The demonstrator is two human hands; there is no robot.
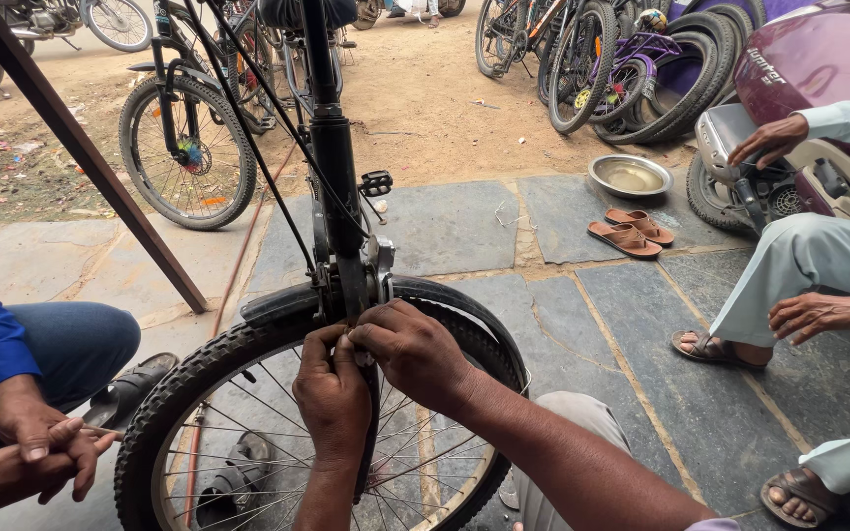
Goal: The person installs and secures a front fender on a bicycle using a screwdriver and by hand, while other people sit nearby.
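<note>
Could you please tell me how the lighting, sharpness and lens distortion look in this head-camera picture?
Head view: soft, even daylight, only faint shadows; no strong glare, just a mild sheen on the round metal bowl. The left hand and right hand at the black knobby bicycle tyre are sharp. Wide-angle lens stretches the edges; the rusty metal pole leans.

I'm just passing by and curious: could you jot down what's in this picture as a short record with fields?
Place: stone-paved ground beside a dirt yard
Left hand: fingers closed at the brake beside the fork, over the bicycle wheel
Right hand: pinching at the same spot
Nearby: metal bowl, pair of sandals, parked bicycle, maroon scooter
Others: seated people on both sides
</note>
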